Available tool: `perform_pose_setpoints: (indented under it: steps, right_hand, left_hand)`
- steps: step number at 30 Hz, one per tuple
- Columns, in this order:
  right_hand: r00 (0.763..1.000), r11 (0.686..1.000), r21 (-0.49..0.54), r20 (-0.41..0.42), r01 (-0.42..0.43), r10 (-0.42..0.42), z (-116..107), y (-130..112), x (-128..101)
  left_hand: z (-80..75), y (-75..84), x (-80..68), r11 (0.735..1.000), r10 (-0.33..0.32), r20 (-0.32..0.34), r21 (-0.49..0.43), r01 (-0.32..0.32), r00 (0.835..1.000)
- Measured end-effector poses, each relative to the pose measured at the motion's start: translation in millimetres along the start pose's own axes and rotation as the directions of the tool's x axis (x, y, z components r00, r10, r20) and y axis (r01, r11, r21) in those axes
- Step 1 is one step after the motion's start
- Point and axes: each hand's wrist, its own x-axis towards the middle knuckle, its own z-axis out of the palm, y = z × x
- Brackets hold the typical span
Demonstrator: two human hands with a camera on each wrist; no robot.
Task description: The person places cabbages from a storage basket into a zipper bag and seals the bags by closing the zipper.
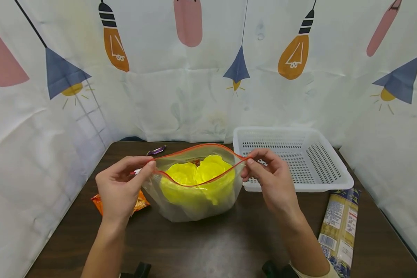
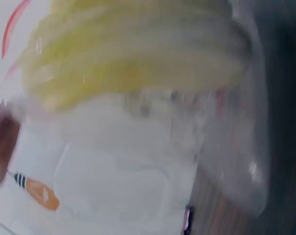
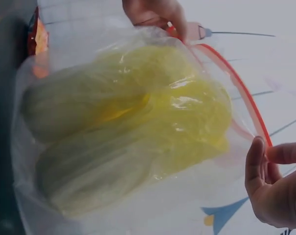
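Observation:
A translucent zip bag [image 1: 194, 214] with a red zip edge stands over the dark table, its mouth parted. My left hand [image 1: 123, 187] pinches the left end of the rim between thumb and fingers. At the opposite end of the rim, my right hand [image 1: 272, 179] pinches the red strip. Inside the bag sit two bright yellow, rounded bundles [image 1: 215, 170]; their lower parts look pale through the plastic. The right wrist view shows both bundles [image 3: 103, 161] side by side, long and rounded. Motion blurs the bag [image 2: 231, 156] in the left wrist view.
A white perforated basket [image 1: 333, 177] stands at the back right. In front of it lies a long printed packet [image 1: 340, 231]. An orange packet [image 1: 140, 202] lies behind the left wrist, and a small purple wrapped sweet [image 1: 156, 150] near the back edge. A patterned curtain [image 1: 201, 104] hangs behind.

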Motion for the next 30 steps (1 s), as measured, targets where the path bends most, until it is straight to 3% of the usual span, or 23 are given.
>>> perform_pose_setpoints:
  steps: [4, 8, 11, 14, 16, 18, 23, 26, 30]
  right_hand:
    - [0.999, 1.000, -0.015, -0.037, 0.016, -0.017, -1, -3, 3]
    - [0.998, 0.999, -0.007, -0.054, 0.036, -0.036, -1, -3, 5]
    - [0.996, 0.999, 0.002, -0.079, 0.036, -0.036, -2, -2, 6]
    - [0.994, 0.999, 0.004, -0.106, 0.036, -0.036, -4, -2, 7]
    - [0.993, 1.000, 0.001, -0.115, 0.032, -0.031, -5, -2, 8]
    - [0.993, 1.000, -0.003, -0.115, 0.028, -0.028, -6, -3, 8]
    - [0.992, 1.000, 0.005, -0.123, 0.024, -0.023, -10, -6, 9]
    - [0.992, 0.999, 0.026, -0.126, 0.035, -0.031, -13, -8, 9]
    - [0.991, 0.998, 0.034, -0.125, 0.059, -0.054, -15, -11, 9]
  left_hand:
    - [-6.1, -7.2, 3.0, 0.997, 0.024, 0.113, -0.077, -0.015, 0.993]
    - [-10.2, -10.7, 4.5, 0.998, -0.011, 0.200, -0.063, 0.024, 0.980]
    - [-14.3, -10.9, 6.1, 0.997, -0.049, 0.286, -0.041, 0.063, 0.957]
    - [-20.3, -9.2, 7.7, 0.993, -0.111, 0.367, -0.001, 0.120, 0.923]
    - [-24.1, -7.9, 8.7, 0.988, -0.150, 0.393, 0.034, 0.148, 0.907]
    - [-26.6, -7.3, 9.6, 0.986, -0.164, 0.399, 0.070, 0.149, 0.902]
    - [-26.4, -6.3, 10.7, 0.984, -0.142, 0.325, 0.153, 0.096, 0.935]
    - [-23.9, -3.7, 10.1, 0.982, -0.146, 0.258, 0.157, 0.107, 0.955]
    - [-19.3, -0.5, 8.4, 0.981, -0.132, 0.102, 0.156, 0.115, 0.986]
